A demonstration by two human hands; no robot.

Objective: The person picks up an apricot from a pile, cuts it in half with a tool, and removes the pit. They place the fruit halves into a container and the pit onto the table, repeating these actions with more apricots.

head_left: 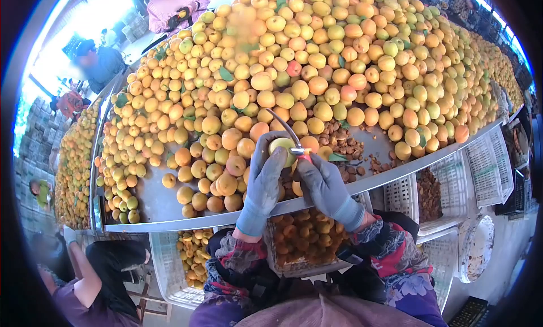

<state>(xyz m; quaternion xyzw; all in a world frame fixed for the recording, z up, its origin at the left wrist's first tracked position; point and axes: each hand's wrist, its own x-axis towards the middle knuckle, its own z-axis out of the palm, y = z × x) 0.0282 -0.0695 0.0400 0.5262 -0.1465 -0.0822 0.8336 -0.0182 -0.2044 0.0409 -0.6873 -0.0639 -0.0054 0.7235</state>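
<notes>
Both of my hands wear grey gloves and meet over the near edge of a metal table (226, 218). My left hand (266, 177) is closed round a greenish-yellow fruit (281, 149). In my right hand (325, 185) is a small tool (299, 150) with a metal head and a reddish handle, its head against the fruit's right side. A thin curved dark strip (284, 123) rises from the tool above the fruit. Orange and yellow fruits (226, 184) lie just left of my hands, and brown pits (339, 143) lie just beyond them.
A large heap of fruit (339, 61) covers much of the table. Below its edge are a crate of halved fruit (305, 236), another crate (167, 265) at left, and white crates (489, 169) at right. Other people (85, 287) are at the left and far side.
</notes>
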